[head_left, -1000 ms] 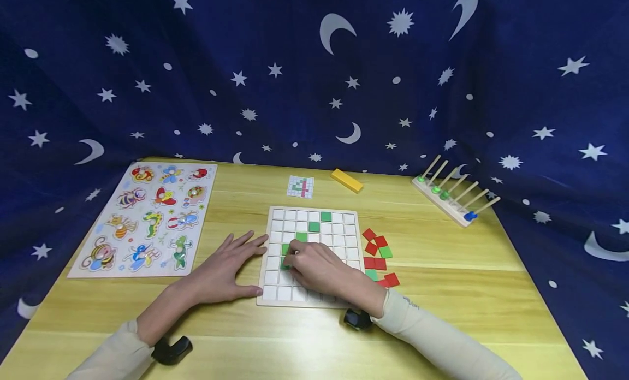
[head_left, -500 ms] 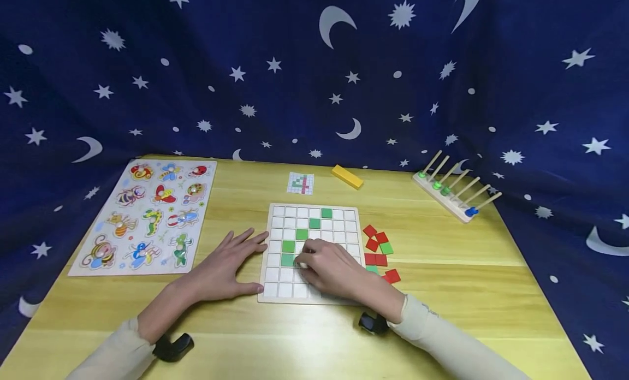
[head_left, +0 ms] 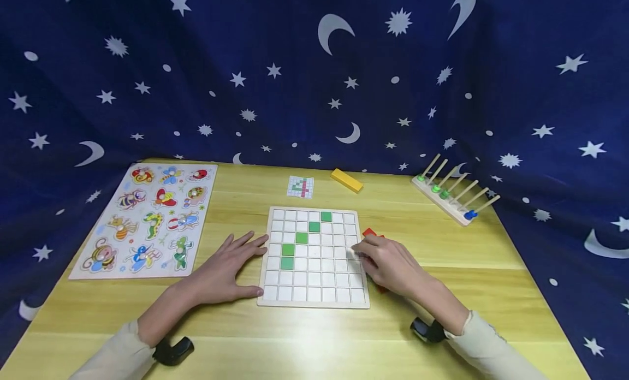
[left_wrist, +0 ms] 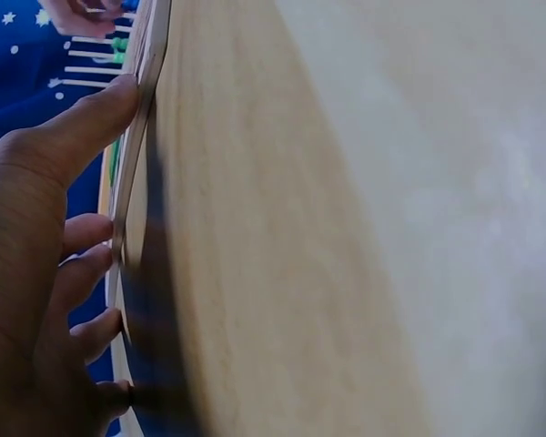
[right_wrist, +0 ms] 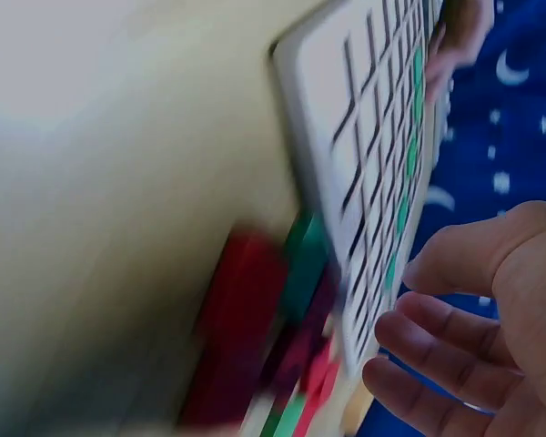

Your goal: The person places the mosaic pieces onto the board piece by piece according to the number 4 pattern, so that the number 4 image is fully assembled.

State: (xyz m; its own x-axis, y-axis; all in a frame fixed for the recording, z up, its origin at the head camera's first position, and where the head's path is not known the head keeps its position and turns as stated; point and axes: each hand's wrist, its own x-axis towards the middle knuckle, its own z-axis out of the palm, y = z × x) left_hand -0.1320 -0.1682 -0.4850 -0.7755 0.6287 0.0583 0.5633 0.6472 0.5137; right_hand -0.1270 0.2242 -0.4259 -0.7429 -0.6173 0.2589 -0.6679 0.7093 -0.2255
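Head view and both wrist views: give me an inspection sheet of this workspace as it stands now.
Surface: wooden table, pale yellow.
Job's things: white grid board with five green tiles set in a diagonal run; loose red and green tiles beside its right edge.
Clutter: animal peg puzzle, small pattern card, yellow block, peg rack.
Hands: left hand flat on the table, fingertips at the board's left edge; right hand over the loose tiles, fingers relaxed, holding nothing seen.
Cables: nothing seen.
Surroundings: dark blue star-and-moon cloth behind and at both sides.
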